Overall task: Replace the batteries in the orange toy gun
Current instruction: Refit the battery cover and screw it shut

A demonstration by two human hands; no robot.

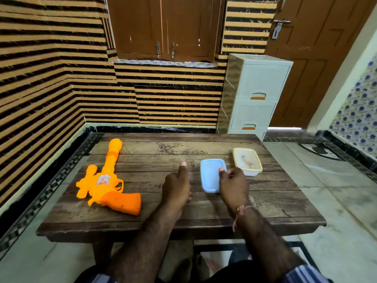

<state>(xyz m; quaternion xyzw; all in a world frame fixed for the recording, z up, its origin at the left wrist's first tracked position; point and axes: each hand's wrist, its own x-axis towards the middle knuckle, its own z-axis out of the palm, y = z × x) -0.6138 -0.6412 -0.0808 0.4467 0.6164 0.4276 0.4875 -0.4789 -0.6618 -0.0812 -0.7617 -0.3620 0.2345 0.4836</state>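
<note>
**Orange toy gun untouched, container just being opened**

The orange toy gun [108, 180] is lying flat on the left part of the wooden table [204, 209], barrel pointing away from me, grip toward the near edge, well apart from both hands. I am seeing no open battery hatch on the side that faces up, so I am judging the gun itself as not yet started on.

My right hand [234, 184] is gripping the blue lid [210, 175] by its right edge, thumb on top and fingers curled beneath, as far as I can tell. The lid is sitting just beside the cream container [247, 161], which is standing open near the far right of the table with something small and pale inside; I cannot tell whether those are batteries. My left hand [177, 184] is resting on the table between gun and lid, holding nothing, with one digit stretched forward; the other fingers are hidden under the hand, so I cannot tell how they lie.

So I am reading this as the very opening: the container is uncovered, and taking out the old cells, fitting new ones and closing the gun are all still ahead.

A sticker [103, 179] is showing on the gun's body, but its print is too blurred for me to read. No other writing is legible.
</note>
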